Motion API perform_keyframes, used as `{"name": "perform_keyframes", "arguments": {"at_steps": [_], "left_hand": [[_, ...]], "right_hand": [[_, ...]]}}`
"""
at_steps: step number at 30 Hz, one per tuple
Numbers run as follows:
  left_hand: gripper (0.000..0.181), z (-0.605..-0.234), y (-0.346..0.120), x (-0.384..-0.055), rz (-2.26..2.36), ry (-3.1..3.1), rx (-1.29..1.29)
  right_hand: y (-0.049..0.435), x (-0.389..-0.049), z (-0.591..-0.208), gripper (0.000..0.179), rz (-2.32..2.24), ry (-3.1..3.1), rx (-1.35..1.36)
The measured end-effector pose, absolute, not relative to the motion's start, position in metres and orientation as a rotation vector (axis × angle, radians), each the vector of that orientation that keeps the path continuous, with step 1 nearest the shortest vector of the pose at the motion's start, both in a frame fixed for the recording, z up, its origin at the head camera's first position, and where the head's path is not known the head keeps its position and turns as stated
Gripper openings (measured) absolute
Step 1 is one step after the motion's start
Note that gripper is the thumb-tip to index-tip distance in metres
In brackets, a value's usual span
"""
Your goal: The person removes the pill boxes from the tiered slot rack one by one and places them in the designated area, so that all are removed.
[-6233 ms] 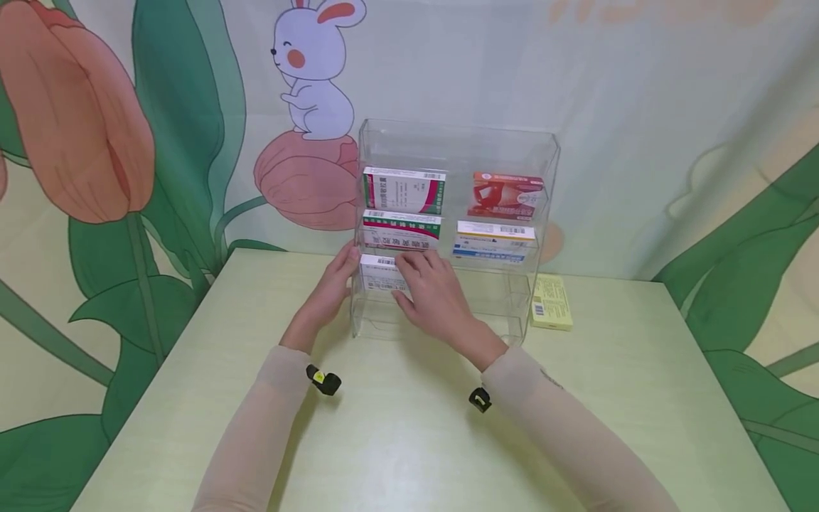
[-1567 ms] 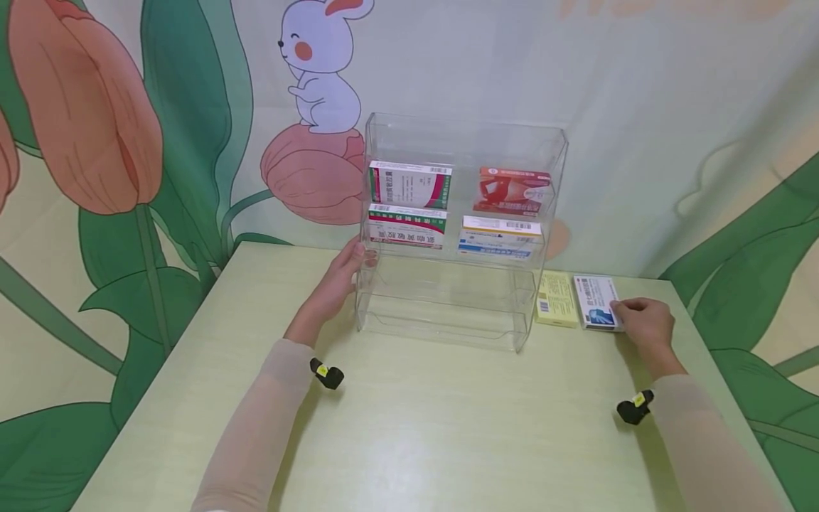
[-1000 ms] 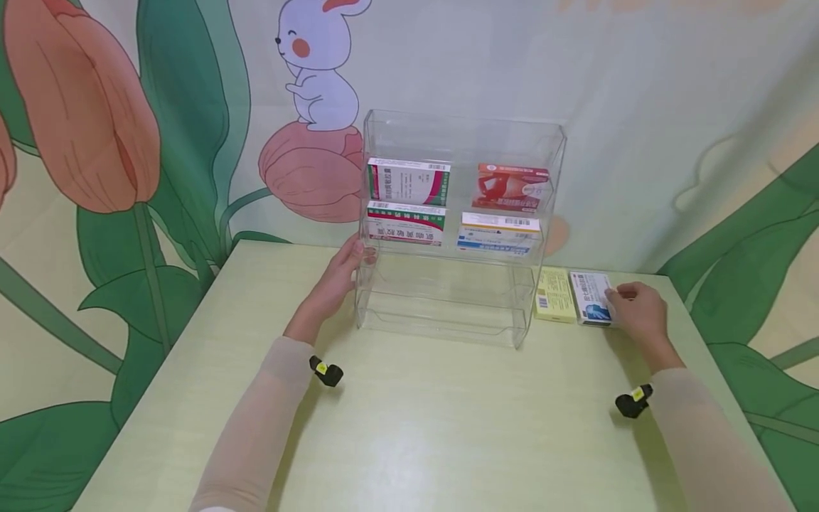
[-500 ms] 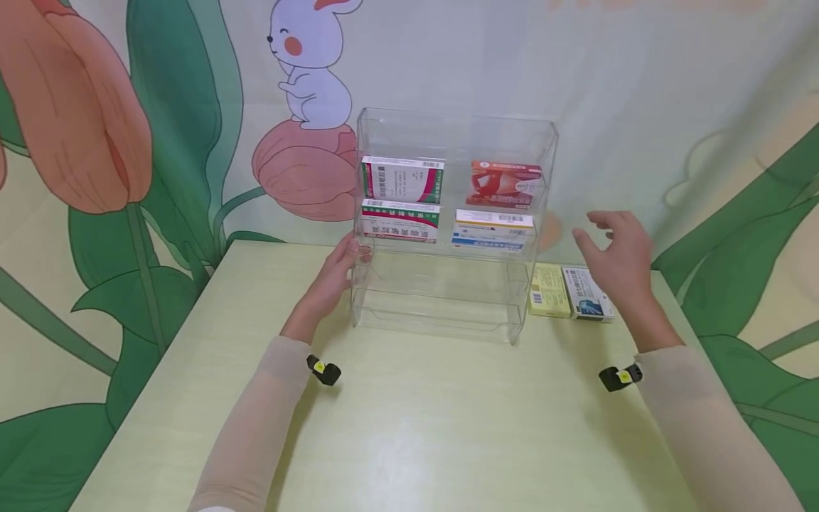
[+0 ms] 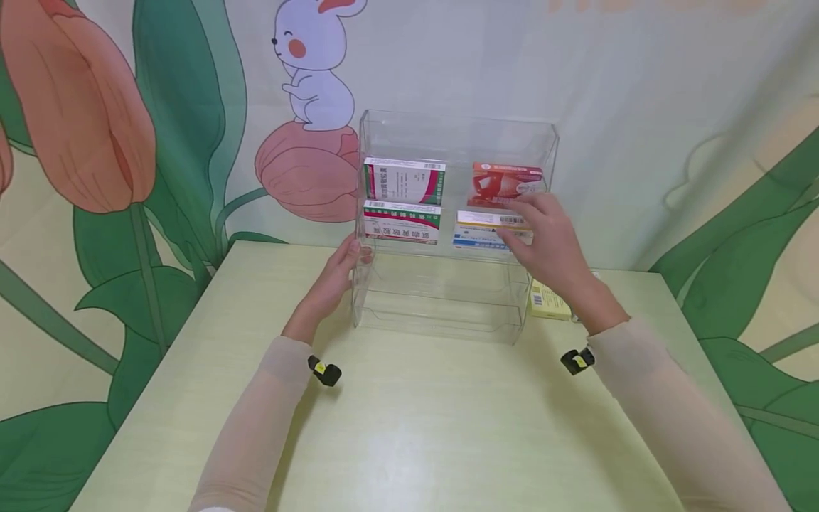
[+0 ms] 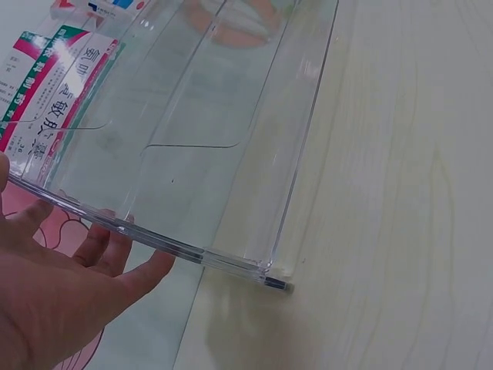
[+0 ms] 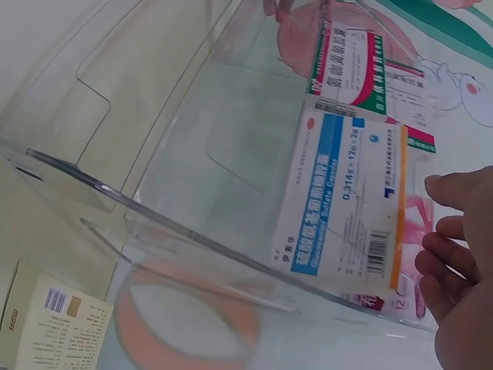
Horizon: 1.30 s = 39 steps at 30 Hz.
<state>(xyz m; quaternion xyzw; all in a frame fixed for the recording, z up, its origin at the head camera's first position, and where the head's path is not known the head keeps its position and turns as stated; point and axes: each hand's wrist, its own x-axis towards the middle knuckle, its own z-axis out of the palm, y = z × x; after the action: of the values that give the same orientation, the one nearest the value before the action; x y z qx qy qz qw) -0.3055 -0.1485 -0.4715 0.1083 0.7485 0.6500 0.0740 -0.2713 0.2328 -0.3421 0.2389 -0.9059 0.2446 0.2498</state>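
Note:
A clear acrylic display rack [image 5: 441,323] stands on the table. My left hand [image 5: 326,288] grips its left side panel, with fingers behind the edge in the left wrist view. On the middle tier at right sits a white, blue and orange medicine box [image 7: 350,204]. My right hand [image 5: 547,245] hovers at that box with thumb and fingers apart, holding nothing. Above it is a red medicine box [image 5: 502,185], partly covered by the fingers in the head view. Two white, green and magenta medicine boxes [image 5: 403,224] fill the left side of the upper and middle tiers.
A yellow medicine box [image 5: 550,302] lies on the table just right of the rack. The white box beside it is mostly hidden behind my right wrist. A printed curtain [image 5: 448,64] with a rabbit and tulips hangs behind the table.
The white box from the lower tier has been set on the table beside the yellow one and let go. My right hand has moved left to the rack; the left hand stays on it.

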Motion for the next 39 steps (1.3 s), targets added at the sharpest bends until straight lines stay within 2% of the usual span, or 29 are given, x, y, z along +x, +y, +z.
{"name": "perform_keyframes", "arguments": {"at_steps": [14,25,32,39], "left_hand": [[0.070,-0.472,-0.144,-0.304,1.953,2.272,0.331],[0.068,-0.480,-0.154,-0.300,1.902,2.392,0.357],[0.056,-0.487,-0.155,-0.302,1.909,2.374,0.383],[0.056,-0.484,-0.150,-0.300,1.912,2.378,0.367]], "right_hand": [[0.221,-0.285,-0.353,0.034,0.477,-2.545,0.592],[0.213,-0.289,-0.354,0.035,0.431,-2.548,0.574],[0.214,-0.289,-0.354,0.034,0.430,-2.545,0.567],[0.216,-0.288,-0.353,0.034,0.428,-2.536,0.580]]}}
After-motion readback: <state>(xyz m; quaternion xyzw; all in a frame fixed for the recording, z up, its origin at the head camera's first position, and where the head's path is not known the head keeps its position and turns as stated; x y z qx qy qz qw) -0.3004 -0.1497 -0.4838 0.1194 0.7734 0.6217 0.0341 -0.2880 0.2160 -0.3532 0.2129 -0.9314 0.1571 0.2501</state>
